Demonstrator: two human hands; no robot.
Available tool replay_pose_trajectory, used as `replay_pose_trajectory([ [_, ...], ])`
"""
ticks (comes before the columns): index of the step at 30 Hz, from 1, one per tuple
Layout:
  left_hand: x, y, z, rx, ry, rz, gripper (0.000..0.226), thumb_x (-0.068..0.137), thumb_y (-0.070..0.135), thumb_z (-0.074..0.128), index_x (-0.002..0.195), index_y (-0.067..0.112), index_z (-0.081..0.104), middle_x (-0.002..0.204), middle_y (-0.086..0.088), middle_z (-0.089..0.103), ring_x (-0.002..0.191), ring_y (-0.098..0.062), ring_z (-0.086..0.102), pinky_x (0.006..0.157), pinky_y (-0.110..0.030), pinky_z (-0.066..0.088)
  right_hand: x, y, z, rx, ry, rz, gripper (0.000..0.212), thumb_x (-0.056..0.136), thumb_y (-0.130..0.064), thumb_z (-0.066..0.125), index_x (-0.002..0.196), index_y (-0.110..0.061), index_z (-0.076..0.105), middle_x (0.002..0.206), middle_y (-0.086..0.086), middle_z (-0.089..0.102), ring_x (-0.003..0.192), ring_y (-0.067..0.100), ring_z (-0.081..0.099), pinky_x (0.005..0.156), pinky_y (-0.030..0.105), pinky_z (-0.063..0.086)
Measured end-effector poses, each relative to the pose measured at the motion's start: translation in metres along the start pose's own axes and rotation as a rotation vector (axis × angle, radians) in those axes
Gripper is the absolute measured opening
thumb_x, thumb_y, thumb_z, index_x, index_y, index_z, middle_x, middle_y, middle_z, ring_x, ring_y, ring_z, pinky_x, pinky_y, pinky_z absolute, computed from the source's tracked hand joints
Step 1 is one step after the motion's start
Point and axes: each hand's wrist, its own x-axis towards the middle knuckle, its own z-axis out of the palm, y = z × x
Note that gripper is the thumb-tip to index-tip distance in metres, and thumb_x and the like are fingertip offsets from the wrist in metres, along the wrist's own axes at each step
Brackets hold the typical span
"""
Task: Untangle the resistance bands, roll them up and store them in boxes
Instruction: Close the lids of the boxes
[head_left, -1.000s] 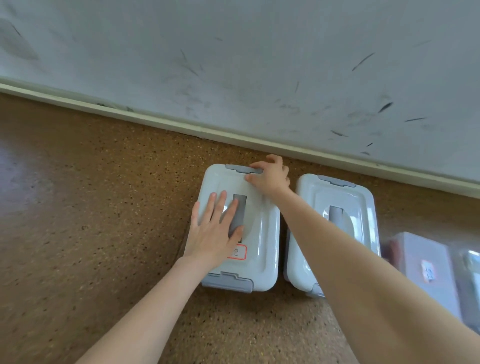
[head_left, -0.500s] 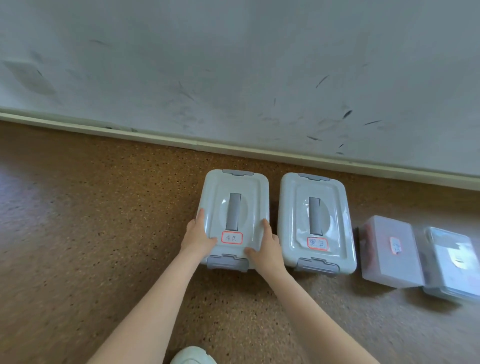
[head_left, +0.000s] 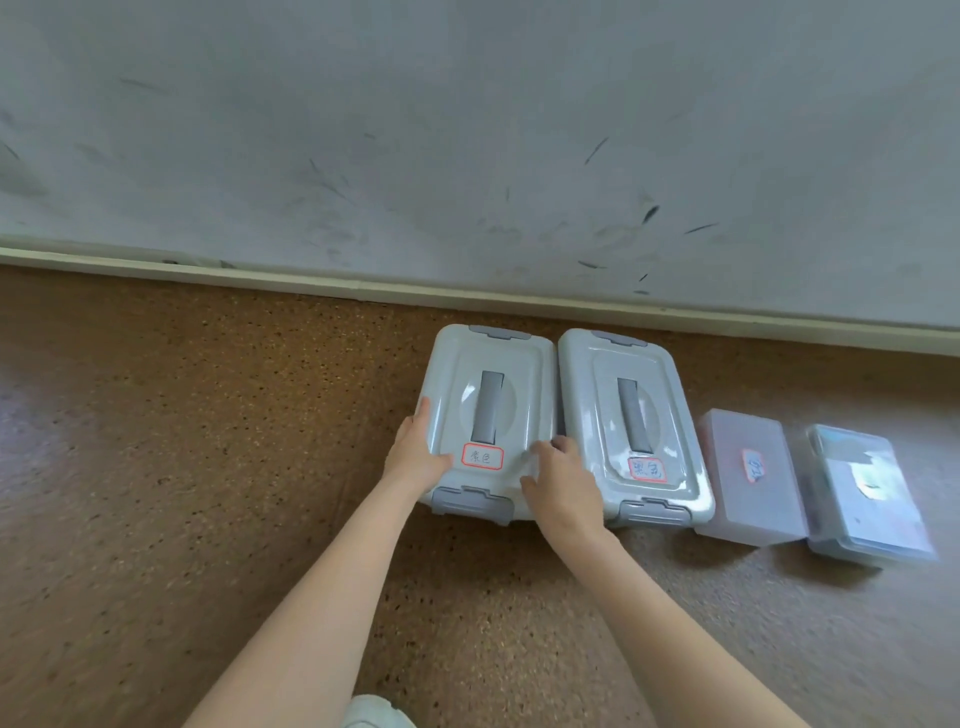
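Two grey latched boxes now sit touching where half a second ago a gap lay between them; our left hand (head_left: 415, 460) and right hand (head_left: 561, 480), clasped on the near corners of the left box (head_left: 498, 364), have slid it against the right box (head_left: 670, 405). No bands show, so storing looks finished. Beyond our grip the baseboard (head_left: 311, 280) is close; open floor (head_left: 182, 467) lies left.

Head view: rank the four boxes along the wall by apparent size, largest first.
1. The two grey handled boxes, left and right, look alike.
2. Frosted labelled box and clear box: similar, too blurred to rank.
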Motion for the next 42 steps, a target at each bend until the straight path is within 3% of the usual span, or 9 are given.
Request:
replay_pose_trajectory([
  [3, 0.001, 0.005, 0.013, -0.035, 0.005, -0.018, 0.075, 0.088, 0.011, 0.059, 0.147, 0.024, 0.014, 0.139, -0.012, 0.035, 0.123, -0.028, 0.042, 0.101, -0.047, 0.042, 0.001, 0.020, -0.015, 0.051, 0.153, -0.073, 0.024, 0.094, -0.014, 0.043, 0.112, -0.009, 0.058, 0.112, 0.011, 0.062, 0.095, 0.032, 0.060, 0.081, 0.040, 0.049],
  [5, 0.000, 0.005, 0.018, -0.048, 0.012, -0.046, 0.074, 0.089, 0.011, 0.058, 0.147, 0.025, 0.014, 0.141, -0.012, 0.032, 0.124, -0.029, 0.041, 0.102, -0.049, 0.041, 0.005, 0.037, -0.023, 0.108, 0.255, -0.095, 0.027, 0.094, -0.017, 0.045, 0.119, -0.013, 0.057, 0.120, 0.010, 0.060, 0.109, 0.030, 0.055, 0.092, 0.041, 0.045],
  [8, 0.000, 0.002, 0.021, -0.047, 0.039, -0.083, 0.074, 0.089, 0.012, 0.058, 0.147, 0.026, 0.015, 0.143, -0.011, 0.029, 0.126, -0.029, 0.040, 0.103, -0.050, 0.040, 0.017, 0.072, -0.028, -0.136, 0.099, 0.017, 0.049, 0.094, -0.046, 0.042, 0.141, -0.035, 0.030, 0.156, 0.004, 0.015, 0.142, 0.035, 0.008, 0.112, 0.053, 0.012],
  [12, 0.002, 0.000, 0.020, -0.053, 0.042, -0.075, 0.077, 0.089, 0.012, 0.058, 0.149, 0.027, 0.012, 0.145, -0.010, 0.029, 0.128, -0.029, 0.038, 0.106, -0.049, 0.037, 0.023, 0.100, -0.023, -0.098, -0.133, 0.051, 0.062, 0.087, -0.070, 0.023, 0.141, -0.054, -0.004, 0.157, 0.001, -0.016, 0.140, 0.039, -0.019, 0.107, 0.064, -0.008],
  [17, -0.001, 0.004, 0.021, -0.078, -0.011, -0.006, 0.075, 0.092, 0.009, 0.054, 0.149, 0.028, 0.010, 0.149, -0.006, 0.026, 0.132, -0.026, 0.034, 0.108, -0.046, 0.033, 0.017, 0.115, -0.026, -0.070, -0.125, 0.125, 0.065, 0.082, -0.077, 0.019, 0.137, -0.059, -0.011, 0.156, -0.002, -0.018, 0.141, 0.038, -0.019, 0.105, 0.068, -0.005],
  [22, -0.002, 0.001, 0.014, -0.233, 0.162, -0.025, 0.062, 0.093, 0.002, 0.048, 0.147, 0.024, 0.026, 0.146, -0.002, 0.029, 0.129, -0.023, 0.036, 0.105, -0.040, 0.034, 0.013, 0.126, -0.032, -0.203, -0.128, 0.153, 0.067, 0.084, -0.074, 0.026, 0.140, -0.056, -0.007, 0.156, -0.001, -0.017, 0.140, 0.040, -0.019, 0.104, 0.070, -0.003],
  [31, -0.010, 0.008, 0.039, -0.232, 0.092, 0.009, 0.059, 0.095, 0.005, 0.046, 0.147, 0.022, 0.025, 0.148, -0.002, 0.024, 0.130, -0.022, 0.035, 0.104, -0.035, 0.032, 0.012, 0.127, -0.036, -0.179, -0.107, 0.168, 0.065, 0.085, -0.072, 0.032, 0.140, -0.055, 0.003, 0.157, -0.001, -0.011, 0.140, 0.042, -0.016, 0.104, 0.070, -0.001],
  [38, -0.010, 0.015, 0.041, 0.010, 0.018, 0.032, 0.064, 0.095, 0.006, 0.042, 0.149, 0.022, 0.013, 0.154, -0.003, 0.017, 0.135, -0.026, 0.030, 0.110, -0.040, 0.026, 0.008, 0.131, -0.043, -0.163, -0.131, 0.189, 0.063, 0.088, -0.064, 0.037, 0.142, -0.051, 0.006, 0.156, -0.001, -0.008, 0.140, 0.043, -0.012, 0.105, 0.070, 0.005],
  [42, -0.024, 0.025, 0.041, 0.329, 0.025, 0.068, 0.062, 0.094, 0.016, 0.045, 0.148, 0.024, 0.016, 0.156, -0.003, 0.012, 0.137, -0.030, 0.020, 0.111, -0.043, 0.022, 0.000, 0.127, -0.055, -0.146, -0.157, 0.161, 0.063, 0.093, -0.048, 0.045, 0.145, -0.039, 0.011, 0.153, 0.006, 0.011, 0.140, 0.043, 0.006, 0.107, 0.062, 0.019],
])
